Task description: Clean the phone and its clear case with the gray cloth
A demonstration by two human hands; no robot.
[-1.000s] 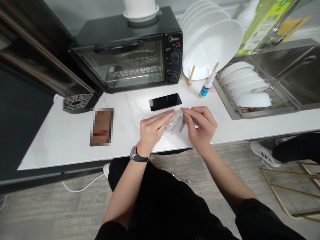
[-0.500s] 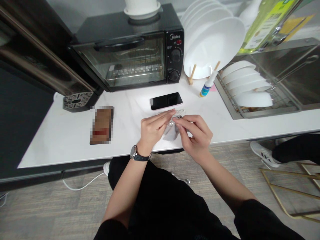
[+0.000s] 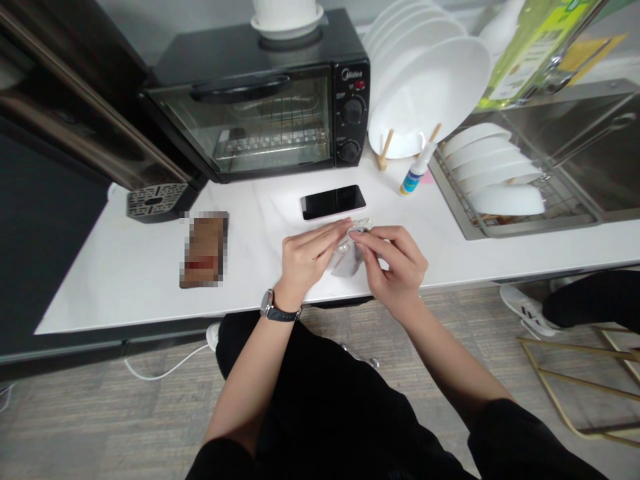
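My left hand (image 3: pixel 306 257) and my right hand (image 3: pixel 393 264) meet over the front of the white counter (image 3: pixel 125 267). Between their fingertips is a small grey cloth (image 3: pixel 345 261) bunched around something clear and shiny that I cannot make out. My left hand presses on the cloth with flat fingers, and my right hand pinches its top edge between thumb and forefinger. A black phone (image 3: pixel 333 201) lies screen up just behind the hands. A watch is on my left wrist.
A black toaster oven (image 3: pixel 260 100) stands at the back. White plates (image 3: pixel 430 87) lean in a wooden rack, with a small dropper bottle (image 3: pixel 415 175) beside it. Bowls sit in a sink rack (image 3: pixel 495 180) at right. A brown blurred rectangle (image 3: pixel 204 249) lies at left.
My right hand has drawn in leftward toward my left hand, folding the cloth into a smaller bundle. My left hand has stayed in place.
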